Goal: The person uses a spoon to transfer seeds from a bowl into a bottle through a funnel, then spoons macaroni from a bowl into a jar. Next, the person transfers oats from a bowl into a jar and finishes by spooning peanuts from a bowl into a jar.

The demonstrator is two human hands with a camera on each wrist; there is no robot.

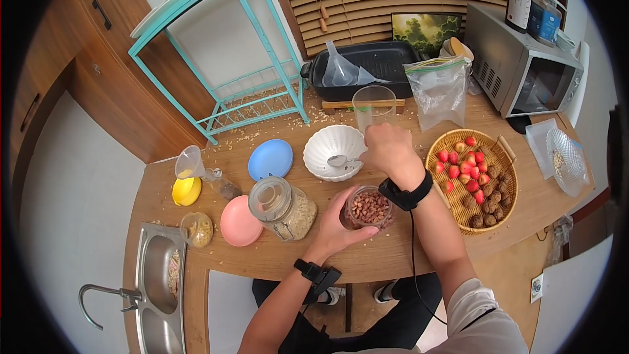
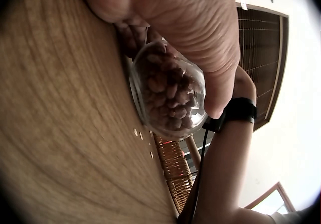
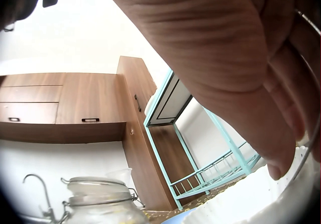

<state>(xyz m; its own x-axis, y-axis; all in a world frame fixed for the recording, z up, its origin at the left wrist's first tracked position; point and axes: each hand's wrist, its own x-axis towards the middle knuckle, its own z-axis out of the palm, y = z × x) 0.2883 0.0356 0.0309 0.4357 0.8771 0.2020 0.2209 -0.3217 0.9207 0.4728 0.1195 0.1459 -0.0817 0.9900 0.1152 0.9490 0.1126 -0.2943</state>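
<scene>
My left hand (image 1: 337, 231) curls round a clear glass jar of reddish peanuts (image 1: 369, 208) at the table's front. In the left wrist view, the thumb and palm wrap the jar's side (image 2: 173, 96) as it stands on the wood. My right hand (image 1: 391, 149) grips a metal spoon (image 1: 337, 160) by its handle, between the jar and a white fluted bowl (image 1: 320, 139). The spoon's head lies over the inside of that bowl. From the right wrist, the thin handle (image 3: 305, 160) passes by the fingers, with the bowl's white wall (image 3: 235, 204) below.
Left of the jar stands a clip-top jar of oats (image 1: 295, 213), near pink (image 1: 240, 221) and blue plates (image 1: 270, 159). A wicker basket (image 1: 458, 216) of red fruit and walnuts sits right. Behind are a clear cup (image 1: 373, 105), a plastic bag (image 1: 436, 95) and a black pan (image 1: 386, 59).
</scene>
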